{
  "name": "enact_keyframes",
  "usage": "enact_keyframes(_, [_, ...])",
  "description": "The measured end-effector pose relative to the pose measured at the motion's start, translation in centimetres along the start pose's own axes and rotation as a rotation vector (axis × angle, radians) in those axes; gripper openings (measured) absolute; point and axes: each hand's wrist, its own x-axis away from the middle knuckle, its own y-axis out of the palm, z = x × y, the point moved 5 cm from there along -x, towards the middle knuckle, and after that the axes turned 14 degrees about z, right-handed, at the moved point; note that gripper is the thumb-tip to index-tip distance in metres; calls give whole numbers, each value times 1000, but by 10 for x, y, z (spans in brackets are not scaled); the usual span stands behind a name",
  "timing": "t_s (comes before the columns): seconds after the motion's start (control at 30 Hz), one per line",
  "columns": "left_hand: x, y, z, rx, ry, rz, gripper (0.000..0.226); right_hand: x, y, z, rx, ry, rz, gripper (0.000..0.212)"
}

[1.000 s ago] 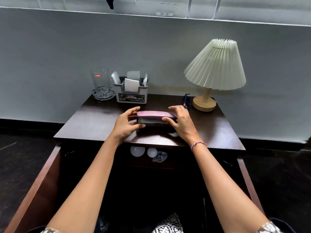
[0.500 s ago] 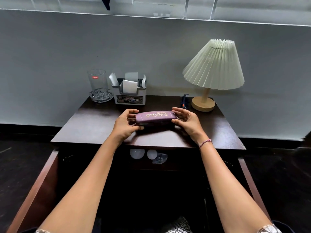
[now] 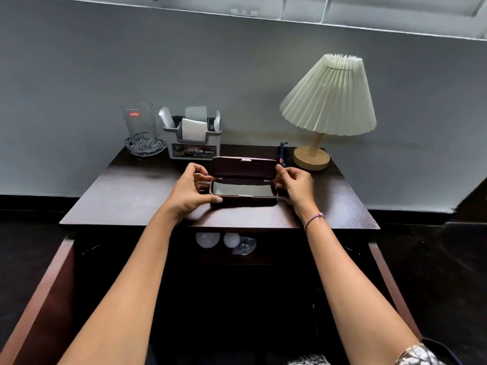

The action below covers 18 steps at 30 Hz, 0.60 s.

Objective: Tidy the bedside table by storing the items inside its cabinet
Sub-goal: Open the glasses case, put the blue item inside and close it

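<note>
left grip (image 3: 188,191), right grip (image 3: 295,186), glasses case (image 3: 243,190) pinched between

Both hands hold an open spectacle case (image 3: 243,184) on the bedside table (image 3: 126,198).
Left hand (image 3: 189,192) grips its base; right hand (image 3: 296,184) pinches the lid.

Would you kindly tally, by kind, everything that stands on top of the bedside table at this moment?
Drinking glass: 1
Glass dish under it: 1
White paper holder: 1
Open case: 1
Small blue object, too small to identify: 1
Lamp: 1
Total: 6
</note>
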Motion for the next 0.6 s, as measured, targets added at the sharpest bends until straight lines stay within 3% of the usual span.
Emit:
enact_keyframes(0.27, [5,1,5,-10,-20,-43,55,1,-1,-9,264,-164,98,28])
enact_keyframes(0.5, [3,0,3,-49,-25,-21,54,-2,-3,-9,172,-142,170,18])
enact_keyframes(0.6, [2,0,2,-68,-14,-3,52,-2,-4,-21,246,-275,229,19])
